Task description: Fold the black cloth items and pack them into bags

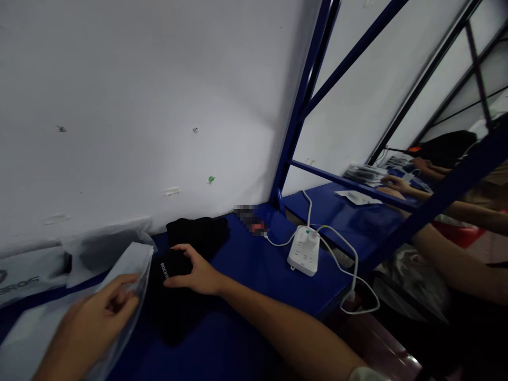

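Note:
My left hand (97,323) pinches the open edge of a clear, whitish plastic bag (133,259) at the lower left. Beside it, my right hand (196,271) has its thumb and fingers curved round a folded black garment (159,288) with white lettering that begins "ROCK". The garment lies against the bag's edge; whether part of it is inside I cannot tell. Behind my right hand is another dark cloth bundle (198,233).
Packed plastic bags (107,251) lean along the wall at left. A white power strip (305,251) with cables sits on the blue table (254,288), near a blurred item (252,219). A blue metal frame (296,127) rises at right. Beyond it, a co-worker's hands (392,185) are over packages.

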A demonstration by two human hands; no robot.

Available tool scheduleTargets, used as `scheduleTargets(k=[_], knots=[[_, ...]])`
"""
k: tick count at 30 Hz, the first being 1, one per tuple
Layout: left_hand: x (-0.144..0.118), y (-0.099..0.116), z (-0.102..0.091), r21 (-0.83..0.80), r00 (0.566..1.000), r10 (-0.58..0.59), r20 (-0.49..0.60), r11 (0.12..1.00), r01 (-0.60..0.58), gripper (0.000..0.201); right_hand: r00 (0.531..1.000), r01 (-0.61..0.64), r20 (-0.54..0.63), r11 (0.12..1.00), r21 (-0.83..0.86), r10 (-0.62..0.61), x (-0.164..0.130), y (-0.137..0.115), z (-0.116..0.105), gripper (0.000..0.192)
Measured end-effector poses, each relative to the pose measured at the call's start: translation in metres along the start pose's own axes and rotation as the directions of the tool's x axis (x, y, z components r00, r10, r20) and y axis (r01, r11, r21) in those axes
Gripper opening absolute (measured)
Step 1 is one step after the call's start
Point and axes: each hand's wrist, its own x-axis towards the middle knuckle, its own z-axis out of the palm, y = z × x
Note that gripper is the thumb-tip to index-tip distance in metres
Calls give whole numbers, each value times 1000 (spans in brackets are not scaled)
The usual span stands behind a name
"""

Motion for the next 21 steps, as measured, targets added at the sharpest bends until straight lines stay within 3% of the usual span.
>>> scheduleTargets(k=[1, 5, 9, 13, 15, 17, 21], knots=[[-2, 6, 3, -3, 999, 4, 47, 1000, -4, 26, 1000, -15, 7, 1000, 8, 15, 0, -2, -2, 80], [-1, 17, -4, 32, 999, -39, -10, 999, 39, 31, 988, -156, 37, 981, 112, 153, -4, -19, -16, 75], [0, 17, -12, 17, 994, -104, -12, 994, 104, 40, 945, -289, 243, 904, 314, 218, -13, -35, -29, 70], [-5, 17, 4, -175, 996, -29, 88, 984, 44, 46, 855, -426, 460, 831, 358, 240, -21, -37, -26, 66], [-8, 19, 13, -382, 989, 26, 147, 924, 32, 48, 806, -491, 514, 815, 307, 292, -21, -33, -21, 59], [-8, 22, 18, -575, 972, 14, 233, 809, 126, 48, 782, -524, 521, 814, 251, 342, -20, -28, -18, 55], [-5, 28, 12, -726, 905, -187, 383, 545, 420, 49, 781, -542, 473, 819, 188, 408, -15, -26, -16, 47]])
